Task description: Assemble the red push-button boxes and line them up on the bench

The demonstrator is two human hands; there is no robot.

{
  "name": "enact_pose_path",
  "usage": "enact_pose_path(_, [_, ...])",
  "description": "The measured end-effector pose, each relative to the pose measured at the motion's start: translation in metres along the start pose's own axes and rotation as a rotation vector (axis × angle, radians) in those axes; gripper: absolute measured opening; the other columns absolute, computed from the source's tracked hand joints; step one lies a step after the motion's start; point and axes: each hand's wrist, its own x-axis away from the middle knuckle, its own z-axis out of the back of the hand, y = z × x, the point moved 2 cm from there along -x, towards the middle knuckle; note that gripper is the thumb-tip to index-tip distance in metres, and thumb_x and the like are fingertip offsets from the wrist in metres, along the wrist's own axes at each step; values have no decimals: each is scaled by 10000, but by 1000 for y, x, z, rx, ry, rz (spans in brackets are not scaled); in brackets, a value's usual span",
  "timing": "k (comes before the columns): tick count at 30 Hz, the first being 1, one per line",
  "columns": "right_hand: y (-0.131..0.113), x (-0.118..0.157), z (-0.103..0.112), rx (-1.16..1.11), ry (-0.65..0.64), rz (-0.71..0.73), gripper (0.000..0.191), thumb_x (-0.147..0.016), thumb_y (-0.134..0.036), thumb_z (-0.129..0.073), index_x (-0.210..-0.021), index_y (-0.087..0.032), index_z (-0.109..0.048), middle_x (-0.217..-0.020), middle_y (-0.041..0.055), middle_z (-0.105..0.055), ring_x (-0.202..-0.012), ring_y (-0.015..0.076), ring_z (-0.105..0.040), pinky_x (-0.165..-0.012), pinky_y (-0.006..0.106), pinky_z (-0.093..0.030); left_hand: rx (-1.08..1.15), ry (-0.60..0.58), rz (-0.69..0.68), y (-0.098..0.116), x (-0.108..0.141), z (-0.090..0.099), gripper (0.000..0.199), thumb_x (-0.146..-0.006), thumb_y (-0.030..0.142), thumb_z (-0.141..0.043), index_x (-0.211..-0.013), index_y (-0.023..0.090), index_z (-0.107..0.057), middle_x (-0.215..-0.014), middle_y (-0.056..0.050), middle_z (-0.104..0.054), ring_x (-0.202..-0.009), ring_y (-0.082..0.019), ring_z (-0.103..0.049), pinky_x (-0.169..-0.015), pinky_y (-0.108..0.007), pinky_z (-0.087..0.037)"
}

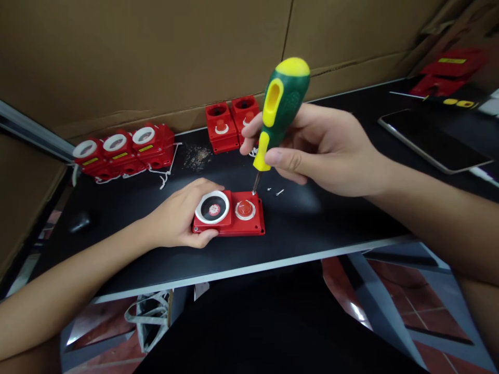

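Observation:
A red rectangular unit point(230, 226) lies on the black table, with a white-ringed round opening on its left half and a red dome point(245, 209) on its right half. My left hand point(186, 212) is wrapped round the unit's left end. My right hand point(325, 150) grips a green and yellow screwdriver point(287, 98) near the lower part of its handle. The screwdriver leans slightly, its tip down on a small screw point(253, 192) at the unit's upper right corner. Two loose screws point(279, 192) lie just right of the unit.
Several similar red units point(128, 150) stand at the back left, two more point(222, 132) at the back middle. A phone point(429, 137) with a cable and another screwdriver point(448, 101) lie at right. A black mouse-like object point(80, 222) is at left. Cardboard point(175, 52) walls the back.

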Motion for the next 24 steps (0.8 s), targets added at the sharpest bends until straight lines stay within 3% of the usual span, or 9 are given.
enact_pose_path(5, [-6,-1,5,-50,-94,-24,457,-1099,-342,-871,-1488,-152,-723,-1356,126,-856,-713,55,-712,-594,195,-590,-32,13,-28,2,0,-1,677,-1102,643,-743,-1578,193,-572,-1412,-216,-795,-1218,-380,-831,-1064,-573,-733])
enact_pose_path(10, [-3,-4,3,-36,-14,-49,358,-1030,-361,-952,-1223,-140,-746,-1250,102,-875,-708,50,-699,-576,182,-589,-40,-7,-6,5,0,-1,679,-1131,665,-702,-1589,189,-545,-1424,-218,-787,-1239,-371,-829,-1074,-556,-734])
enact_pose_path(17, [4,-3,-2,-17,87,-64,511,-833,-456,-1106,-1067,-214,-722,-1036,21,-820,-696,93,-664,-538,236,-591,-4,2,43,9,1,-3,687,-1073,609,-795,-1582,205,-570,-1430,-209,-797,-1193,-388,-845,-1091,-591,-727])
enact_pose_path(21, [11,0,-1,34,149,-86,625,-758,-560,-1135,-1140,-228,-768,-1011,16,-794,-740,120,-669,-547,243,-577,-32,-11,32,10,1,-4,686,-1102,622,-747,-1602,202,-536,-1423,-212,-793,-1191,-382,-838,-1089,-587,-729])
enact_pose_path(24, [13,-1,0,56,136,-84,672,-808,-615,-1092,-1274,-229,-801,-1062,25,-796,-778,130,-688,-567,243,-593,-45,-11,18,9,1,-3,691,-1113,637,-730,-1601,193,-525,-1427,-219,-786,-1204,-378,-830,-1068,-569,-733])
